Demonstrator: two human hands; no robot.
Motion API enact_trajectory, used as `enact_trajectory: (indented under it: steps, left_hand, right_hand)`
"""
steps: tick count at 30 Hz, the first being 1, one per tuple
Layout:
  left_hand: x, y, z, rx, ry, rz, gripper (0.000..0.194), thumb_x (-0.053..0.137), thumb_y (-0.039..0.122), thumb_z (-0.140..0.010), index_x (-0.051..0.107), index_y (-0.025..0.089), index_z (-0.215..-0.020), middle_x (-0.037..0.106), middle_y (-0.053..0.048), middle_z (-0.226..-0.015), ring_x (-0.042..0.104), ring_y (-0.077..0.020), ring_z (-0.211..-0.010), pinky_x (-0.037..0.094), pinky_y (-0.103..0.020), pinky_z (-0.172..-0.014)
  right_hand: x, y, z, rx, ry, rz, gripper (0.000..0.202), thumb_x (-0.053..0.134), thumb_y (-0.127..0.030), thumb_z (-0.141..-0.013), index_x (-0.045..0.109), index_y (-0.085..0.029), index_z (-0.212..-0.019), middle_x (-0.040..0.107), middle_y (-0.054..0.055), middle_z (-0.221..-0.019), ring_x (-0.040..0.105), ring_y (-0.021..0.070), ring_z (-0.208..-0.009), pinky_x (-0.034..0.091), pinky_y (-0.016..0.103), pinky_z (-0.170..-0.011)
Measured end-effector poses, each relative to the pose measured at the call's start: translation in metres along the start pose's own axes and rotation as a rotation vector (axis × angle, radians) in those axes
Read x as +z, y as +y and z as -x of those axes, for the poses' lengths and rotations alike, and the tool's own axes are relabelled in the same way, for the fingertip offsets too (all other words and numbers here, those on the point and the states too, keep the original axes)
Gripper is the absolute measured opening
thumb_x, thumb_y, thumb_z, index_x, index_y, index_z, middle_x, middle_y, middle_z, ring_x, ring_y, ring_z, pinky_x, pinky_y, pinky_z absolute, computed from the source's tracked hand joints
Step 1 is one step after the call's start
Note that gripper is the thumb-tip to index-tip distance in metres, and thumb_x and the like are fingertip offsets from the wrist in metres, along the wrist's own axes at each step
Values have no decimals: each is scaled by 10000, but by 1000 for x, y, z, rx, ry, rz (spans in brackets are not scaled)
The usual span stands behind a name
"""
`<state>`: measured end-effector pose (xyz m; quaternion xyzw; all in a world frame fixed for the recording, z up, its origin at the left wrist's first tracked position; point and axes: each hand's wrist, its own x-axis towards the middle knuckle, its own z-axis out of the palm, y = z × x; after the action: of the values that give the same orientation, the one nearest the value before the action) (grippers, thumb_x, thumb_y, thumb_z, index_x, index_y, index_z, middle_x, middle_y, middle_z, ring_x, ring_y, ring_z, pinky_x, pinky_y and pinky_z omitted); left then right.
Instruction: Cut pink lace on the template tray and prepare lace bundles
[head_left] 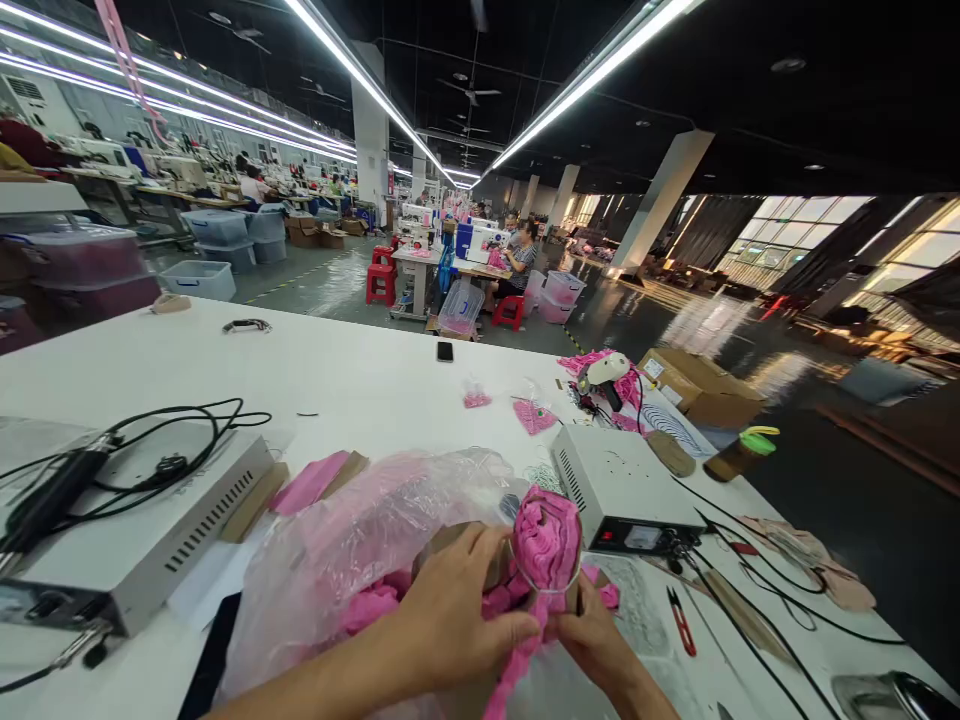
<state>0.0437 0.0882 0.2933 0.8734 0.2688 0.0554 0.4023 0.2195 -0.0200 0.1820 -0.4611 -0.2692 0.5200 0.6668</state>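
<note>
A rolled bundle of pink fabric strips (550, 535) stands end-up before me, with a thin pale band round it. My left hand (461, 600) grips its left side, the thumb near a pink strip that hangs down from the bundle. My right hand (596, 635) closes round the lower right side, its fingers partly hidden behind the bundle. Under and behind my left hand lies a clear plastic bag (330, 530) with more pink fabric in it. Something brown, like cardboard or paper, shows beside the bundle.
Grey control boxes with cables stand at left (165, 520) and right (626, 485). Red thread snips (681, 620) lie at right. Farther off are a phone (445, 351), small bags of pink pieces (533, 415), a heat gun (606, 375), a bottle (739, 455) and a carton (701, 385).
</note>
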Motion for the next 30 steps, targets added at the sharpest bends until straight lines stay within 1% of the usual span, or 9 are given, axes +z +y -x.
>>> enact_trajectory:
  steps: [3,4,8,11,14,17,19,26,30]
  left_hand:
    - [4,0,-15,17,96,123,844,687,462,-675,330,212,-1398,413,-103,-1398,429,-303,-1237,356,-416,-1037]
    - [7,0,-20,32,110,164,849,690,450,-672,323,220,-1403,425,-92,-1394,440,-297,-1230,363,-404,-1034]
    - [20,-2,-32,65,147,250,589,609,319,-723,471,238,-1290,593,-49,-1201,555,-258,-1080,422,-362,-959]
    - [24,-4,-34,95,163,263,528,573,286,-732,512,226,-1253,611,-55,-1163,561,-261,-1054,421,-357,-944]
    - [22,-8,-36,126,119,346,507,592,328,-733,539,205,-1222,621,-61,-1136,561,-253,-1019,437,-332,-896]
    - [20,-15,-43,150,14,487,391,550,376,-773,607,156,-1091,643,-58,-1030,567,-214,-923,453,-281,-792]
    - [20,-20,-49,146,-28,538,326,513,366,-790,635,131,-980,643,-46,-938,555,-180,-839,440,-247,-721]
    - [29,-26,-60,94,-27,464,216,485,292,-755,627,129,-765,511,11,-673,421,-116,-643,353,-212,-593]
    - [30,-27,-64,17,-39,503,250,457,328,-778,604,134,-717,442,21,-600,379,-108,-592,331,-215,-562]
  right_hand:
    - [8,11,4,-32,59,-92,560,853,-184,-439,632,-212,-953,683,50,-910,637,215,-767,516,354,-727]
    - [9,16,5,-30,63,-122,567,850,-179,-443,631,-218,-965,684,41,-875,635,207,-735,517,348,-706]
    - [4,33,4,15,15,-190,566,821,-155,-486,628,-249,-1009,674,0,-753,603,163,-589,508,311,-635]
    - [-5,44,1,21,-21,-245,535,787,-147,-496,637,-254,-998,666,-11,-701,594,156,-542,488,269,-553]
    - [-10,48,-2,19,-61,-301,418,737,-113,-482,661,-230,-876,655,-17,-646,582,146,-512,477,243,-522]
    - [-11,45,-3,46,-57,-346,390,658,-76,-457,664,-233,-814,691,-9,-748,626,168,-616,519,284,-639]
    - [-13,44,-4,70,-68,-360,372,603,-82,-447,667,-229,-782,698,-8,-745,637,186,-638,531,326,-699]
    - [-30,57,-9,137,-104,-337,291,532,-115,-434,685,-201,-665,676,21,-609,634,218,-570,542,384,-690]
    - [-28,57,-10,125,-88,-326,258,535,-135,-430,688,-220,-619,665,16,-574,634,229,-555,542,389,-661]
